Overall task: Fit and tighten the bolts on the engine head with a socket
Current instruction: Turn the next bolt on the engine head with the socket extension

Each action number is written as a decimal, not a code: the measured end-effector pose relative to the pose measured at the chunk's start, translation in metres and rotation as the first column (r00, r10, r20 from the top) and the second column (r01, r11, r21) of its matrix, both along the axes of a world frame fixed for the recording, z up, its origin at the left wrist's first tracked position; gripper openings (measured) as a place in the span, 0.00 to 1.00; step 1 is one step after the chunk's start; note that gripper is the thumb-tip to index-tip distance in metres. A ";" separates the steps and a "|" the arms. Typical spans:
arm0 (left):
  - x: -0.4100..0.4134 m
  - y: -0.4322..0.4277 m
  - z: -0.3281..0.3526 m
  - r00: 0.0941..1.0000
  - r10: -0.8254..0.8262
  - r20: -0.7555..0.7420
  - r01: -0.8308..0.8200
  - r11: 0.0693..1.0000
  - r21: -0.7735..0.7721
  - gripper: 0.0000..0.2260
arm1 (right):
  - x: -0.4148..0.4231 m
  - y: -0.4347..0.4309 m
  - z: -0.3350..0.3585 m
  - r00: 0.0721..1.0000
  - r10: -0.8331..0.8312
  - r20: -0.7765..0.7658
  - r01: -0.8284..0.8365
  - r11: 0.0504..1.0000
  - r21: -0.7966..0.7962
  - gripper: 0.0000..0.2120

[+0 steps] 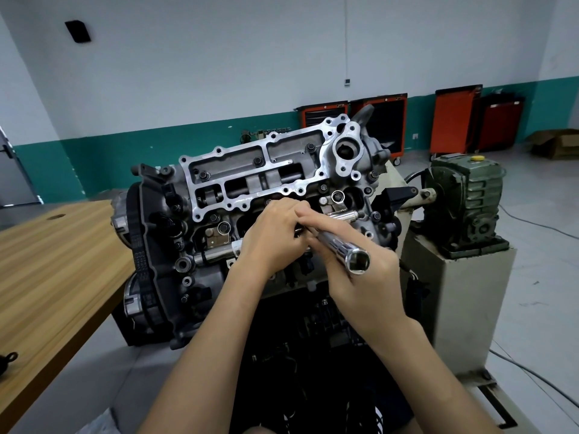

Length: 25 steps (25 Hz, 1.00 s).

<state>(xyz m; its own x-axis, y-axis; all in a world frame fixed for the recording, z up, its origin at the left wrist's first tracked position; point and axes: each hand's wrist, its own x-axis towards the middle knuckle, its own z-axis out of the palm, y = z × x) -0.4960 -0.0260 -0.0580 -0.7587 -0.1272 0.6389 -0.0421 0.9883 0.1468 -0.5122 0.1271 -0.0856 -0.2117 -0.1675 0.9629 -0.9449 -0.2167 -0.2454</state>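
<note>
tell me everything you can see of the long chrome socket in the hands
The long socket is a polished, chrome-looking metal tube. Its open end, hexagonal inside and empty, faces the camera. It lies tilted above the engine head, far end hidden between the hands. The right hand holds it from below, fingers curled round the shaft; the left hand seems to grip the far end.

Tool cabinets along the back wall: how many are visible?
4: left cabinet and second cabinet behind the engine head, orange cabinet and dark red cabinet further right. More may be hidden.
</note>
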 end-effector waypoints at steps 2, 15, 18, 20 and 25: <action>-0.001 -0.001 -0.001 1.000 0.021 0.021 -0.020 0.999 -0.034 0.04 | -0.006 0.002 0.004 0.999 -0.045 -0.016 0.045 0.999 -0.021 0.14; 0.001 0.001 0.001 0.999 0.031 0.036 -0.030 0.999 -0.031 0.02 | -0.004 0.003 0.004 0.997 0.010 0.082 -0.006 0.998 -0.056 0.11; 0.001 0.001 0.001 1.000 0.025 0.011 -0.025 0.999 0.035 0.01 | 0.000 0.000 0.002 0.999 0.038 0.017 -0.039 0.998 0.053 0.12; -0.001 0.000 0.001 0.999 0.029 0.039 -0.027 0.998 -0.053 0.04 | -0.006 0.001 0.005 1.000 -0.021 0.022 0.020 0.999 0.031 0.11; -0.001 -0.001 0.000 1.000 0.031 0.004 -0.031 0.999 -0.020 0.05 | -0.001 0.000 0.003 0.999 -0.007 0.045 0.008 1.000 -0.016 0.11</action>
<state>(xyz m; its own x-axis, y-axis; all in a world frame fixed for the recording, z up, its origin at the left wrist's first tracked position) -0.4968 -0.0266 -0.0582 -0.7576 -0.1381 0.6380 -0.0733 0.9892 0.1270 -0.5127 0.1274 -0.0830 -0.2564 -0.1499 0.9549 -0.9344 -0.2143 -0.2846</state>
